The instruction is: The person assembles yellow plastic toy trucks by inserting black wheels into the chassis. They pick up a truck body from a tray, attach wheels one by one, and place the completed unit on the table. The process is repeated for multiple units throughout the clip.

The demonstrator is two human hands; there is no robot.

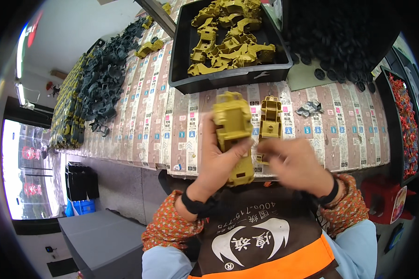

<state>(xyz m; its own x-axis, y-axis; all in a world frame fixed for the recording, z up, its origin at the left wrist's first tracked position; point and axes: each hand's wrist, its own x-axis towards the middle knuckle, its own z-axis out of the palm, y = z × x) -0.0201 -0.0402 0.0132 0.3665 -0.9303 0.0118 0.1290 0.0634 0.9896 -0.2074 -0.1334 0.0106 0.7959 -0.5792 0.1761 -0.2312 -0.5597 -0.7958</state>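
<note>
Table (139, 116): a long table covered with striped paper that has small coloured squares on it.
Grey pile (102, 79): a big heap of dark grey plastic parts at the far left of the table.
Black tray (181, 69): a big black box at the far side of the table, full of yellow plastic toy parts (228, 42).
Red bits (407, 125): a tray of small red pieces at the right edge.
Black wheels (340, 42): lots of small black round parts in the far right corner.
Left hand (219, 160): wrapped around a yellow toy car body (235, 135), with the thumb across its side. The car body is up in the air over the near edge of the table.
Right hand (298, 165): just beside the car body, fingers bent and pinched close together. It looks blurry, so I cannot tell if it holds a tiny bit.
Second yellow part (271, 118): lies on the table just behind the hands.
Grey scrap (309, 109): a small crumpled grey piece, right of that part.
</note>
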